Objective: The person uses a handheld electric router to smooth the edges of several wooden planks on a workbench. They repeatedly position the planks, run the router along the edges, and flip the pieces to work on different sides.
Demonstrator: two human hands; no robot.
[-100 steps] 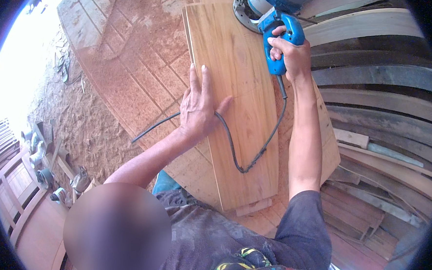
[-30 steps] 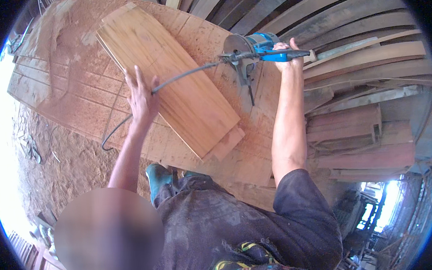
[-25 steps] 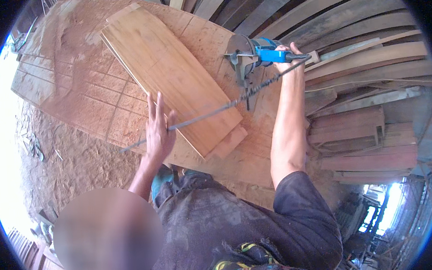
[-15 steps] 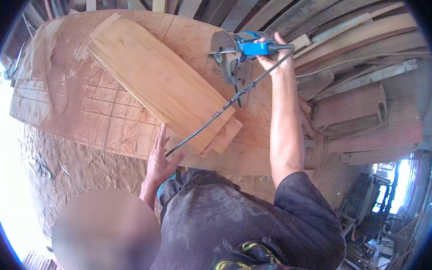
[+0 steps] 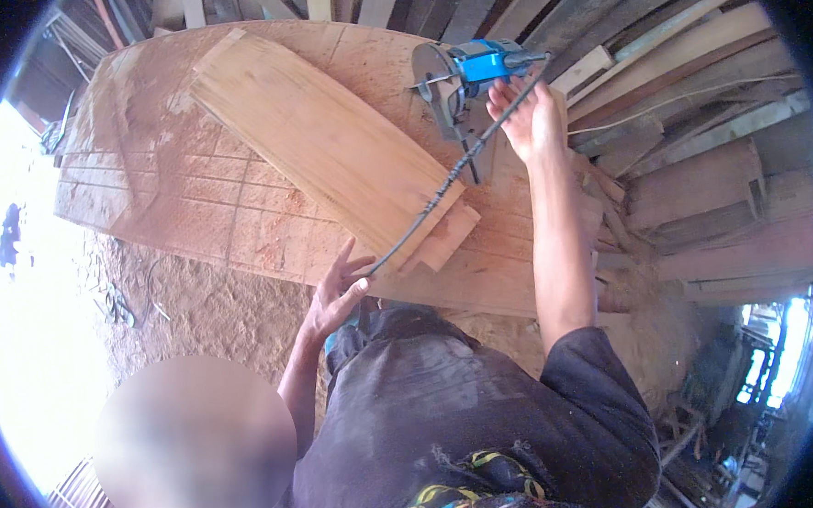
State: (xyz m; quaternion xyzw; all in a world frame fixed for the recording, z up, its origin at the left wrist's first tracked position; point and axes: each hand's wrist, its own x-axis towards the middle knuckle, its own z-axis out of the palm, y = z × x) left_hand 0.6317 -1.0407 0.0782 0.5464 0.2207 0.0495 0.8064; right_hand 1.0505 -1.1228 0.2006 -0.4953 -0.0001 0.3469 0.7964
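Observation:
A blue circular saw point(image 5: 481, 66) with a round guard rests at the far right of the dusty wooden worktable point(image 5: 169, 193). My right hand point(image 5: 530, 123) is just below its handle, palm up with the fingers spread, holding nothing. From the saw a dark power cord point(image 5: 431, 205) runs down to my left hand point(image 5: 339, 290). There the fingers are apart, beside the near edge of the table, and the cord passes close to the thumb. Between my hands and the far edge lies a long pale plank point(image 5: 327, 143), slanting, with a shorter board point(image 5: 450, 238) showing beneath its near end.
Reddish sawdust covers much of the tabletop. Many lengths of timber point(image 5: 541, 17) lean and lie beyond the far edge and to the right. Sandy ground point(image 5: 198, 302) shows along the near left side. A person's blurred head is at the lower left.
My right hand has come off the saw's handle and drawn slightly toward me. The left hand has spread its fingers by the cord. The whole view has shifted a little.

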